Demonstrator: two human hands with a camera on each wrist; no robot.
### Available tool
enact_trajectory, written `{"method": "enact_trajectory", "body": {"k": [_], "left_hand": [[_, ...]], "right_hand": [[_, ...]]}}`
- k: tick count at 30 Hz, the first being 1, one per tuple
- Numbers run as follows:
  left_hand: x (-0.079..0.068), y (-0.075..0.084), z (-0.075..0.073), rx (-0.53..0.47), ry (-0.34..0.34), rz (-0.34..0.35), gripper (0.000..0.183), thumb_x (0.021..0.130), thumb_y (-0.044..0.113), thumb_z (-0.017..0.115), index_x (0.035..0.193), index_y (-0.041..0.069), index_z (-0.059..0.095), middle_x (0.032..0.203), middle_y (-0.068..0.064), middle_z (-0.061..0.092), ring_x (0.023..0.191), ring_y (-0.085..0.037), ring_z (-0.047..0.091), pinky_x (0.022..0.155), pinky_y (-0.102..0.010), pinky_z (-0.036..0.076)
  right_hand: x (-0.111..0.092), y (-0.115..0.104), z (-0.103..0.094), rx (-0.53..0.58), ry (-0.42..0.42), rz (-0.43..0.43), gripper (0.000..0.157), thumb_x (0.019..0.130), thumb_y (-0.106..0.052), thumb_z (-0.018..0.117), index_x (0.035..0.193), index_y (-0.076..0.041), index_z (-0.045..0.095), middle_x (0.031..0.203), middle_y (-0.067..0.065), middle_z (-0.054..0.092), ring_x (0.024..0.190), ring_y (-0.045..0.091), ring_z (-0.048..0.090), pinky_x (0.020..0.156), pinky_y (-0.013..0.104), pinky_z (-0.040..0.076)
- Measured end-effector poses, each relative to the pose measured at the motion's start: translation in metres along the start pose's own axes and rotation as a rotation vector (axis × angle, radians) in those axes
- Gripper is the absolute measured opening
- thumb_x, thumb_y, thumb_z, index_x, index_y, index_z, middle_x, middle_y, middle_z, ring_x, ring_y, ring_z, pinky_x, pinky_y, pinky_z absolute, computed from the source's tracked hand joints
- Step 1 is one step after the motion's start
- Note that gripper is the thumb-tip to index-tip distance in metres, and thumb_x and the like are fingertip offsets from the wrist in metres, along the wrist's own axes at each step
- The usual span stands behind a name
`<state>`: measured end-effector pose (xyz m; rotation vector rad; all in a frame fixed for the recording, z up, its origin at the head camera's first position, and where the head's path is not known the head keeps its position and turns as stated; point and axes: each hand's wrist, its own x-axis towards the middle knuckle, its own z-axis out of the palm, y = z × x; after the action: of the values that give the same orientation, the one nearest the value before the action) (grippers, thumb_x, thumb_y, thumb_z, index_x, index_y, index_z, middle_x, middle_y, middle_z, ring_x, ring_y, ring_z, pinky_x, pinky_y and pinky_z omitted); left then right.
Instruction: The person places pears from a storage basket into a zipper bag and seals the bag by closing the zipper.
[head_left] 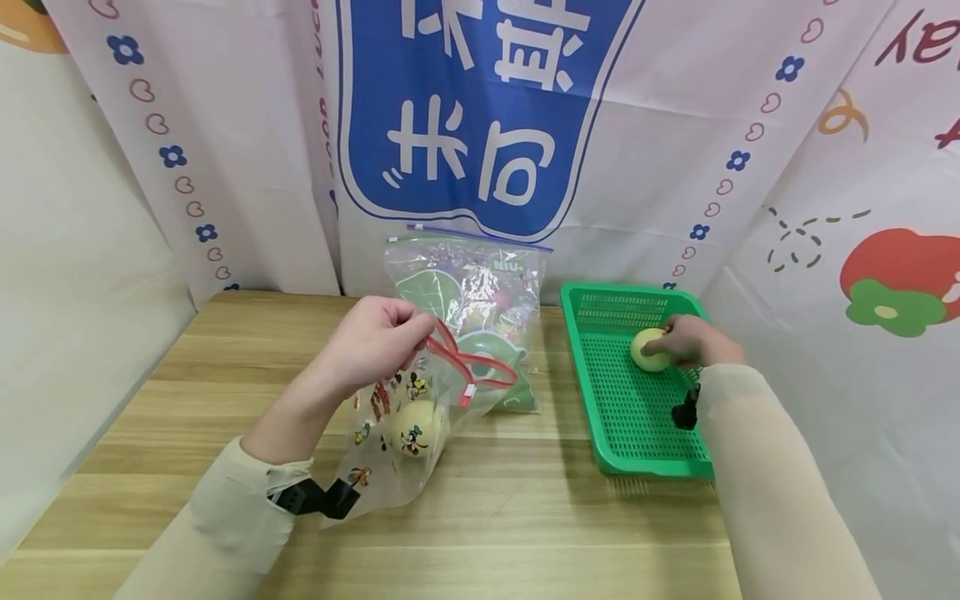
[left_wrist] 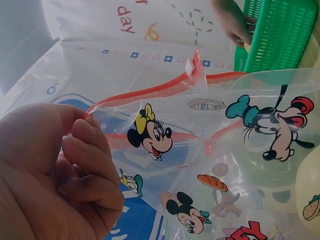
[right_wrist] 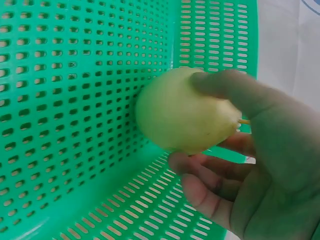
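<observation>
My left hand (head_left: 382, 337) pinches the red zip edge of a clear cartoon-printed zip bag (left_wrist: 180, 120) at one corner; the bag's mouth gapes. A pale yellow fruit (head_left: 416, 427) sits low inside the bag, on the wooden table. Over in the green basket (head_left: 600, 400), my right hand (head_left: 693, 340) grips a pale yellow pear (right_wrist: 185, 110), thumb on one side and fingers curled beneath. The pear's stem shows near the palm in the right wrist view. Whether the pear touches the basket floor, I cannot tell.
Behind the held bag, another zip bag (head_left: 480, 275) with a purple slider edge and green print leans against the back cloth (head_left: 360, 250). Printed cloth walls close off the back and sides of the wooden table (head_left: 510, 517). The basket stands at the right, its rim raised.
</observation>
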<state>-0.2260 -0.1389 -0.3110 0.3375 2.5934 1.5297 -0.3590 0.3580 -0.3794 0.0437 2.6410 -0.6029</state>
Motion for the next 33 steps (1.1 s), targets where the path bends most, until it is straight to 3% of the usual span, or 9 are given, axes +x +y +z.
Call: {"method": "enact_trajectory", "body": {"k": [4,8,13,18,25,33], "left_hand": [[0.0,0.002,0.0,0.01,0.002,-0.001,0.044,0.106,0.025,0.057,0.063,0.014,0.053,0.054,0.001,0.051,0.049,-0.016,0.042,0.046,-0.028,0.036],[0.0,0.003,0.001,0.015,0.011,0.009,0.046,0.106,0.024,0.056,0.061,0.015,0.05,0.052,0.003,0.048,0.049,-0.015,0.04,0.046,-0.027,0.033],[0.0,0.006,0.002,0.001,0.016,0.012,0.048,0.106,0.023,0.055,0.059,0.015,0.047,0.049,0.005,0.044,0.046,-0.014,0.038,0.045,-0.026,0.03],[0.0,0.008,0.003,-0.003,0.026,0.022,0.048,0.105,0.021,0.055,0.058,0.015,0.047,0.048,0.005,0.044,0.046,-0.014,0.037,0.046,-0.026,0.028],[0.0,0.012,0.005,-0.014,0.022,0.042,0.048,0.106,0.021,0.054,0.058,0.015,0.049,0.048,0.005,0.044,0.046,-0.013,0.037,0.046,-0.025,0.027],[0.004,0.016,0.01,-0.035,0.043,0.058,0.048,0.106,0.022,0.054,0.058,0.014,0.052,0.049,0.003,0.046,0.046,-0.014,0.037,0.046,-0.024,0.028]], "right_hand": [[-0.002,-0.007,-0.006,0.026,0.076,-0.049,0.07,0.105,-0.053,0.068,0.135,0.008,0.051,0.114,0.023,0.065,0.087,0.029,0.068,0.077,0.044,0.063],[-0.008,-0.029,-0.014,0.069,0.15,-0.118,0.074,0.104,-0.064,0.065,0.129,0.005,0.058,0.111,0.022,0.07,0.084,0.025,0.07,0.07,0.036,0.06],[-0.024,-0.075,-0.02,0.118,0.184,-0.202,0.08,0.102,-0.074,0.059,0.131,0.001,0.064,0.112,0.017,0.074,0.086,0.022,0.072,0.07,0.033,0.058],[-0.047,-0.128,-0.016,0.159,0.2,-0.287,0.072,0.103,-0.073,0.059,0.13,-0.006,0.068,0.102,0.009,0.074,0.083,0.022,0.07,0.07,0.034,0.057],[-0.077,-0.185,0.006,0.263,0.098,-0.449,0.055,0.105,-0.058,0.067,0.138,-0.014,0.067,0.108,0.011,0.07,0.086,0.026,0.068,0.071,0.032,0.058],[-0.103,-0.225,0.038,0.298,-0.087,-0.639,0.045,0.106,-0.039,0.072,0.142,-0.015,0.058,0.115,0.011,0.074,0.093,0.029,0.071,0.076,0.037,0.06]]}}
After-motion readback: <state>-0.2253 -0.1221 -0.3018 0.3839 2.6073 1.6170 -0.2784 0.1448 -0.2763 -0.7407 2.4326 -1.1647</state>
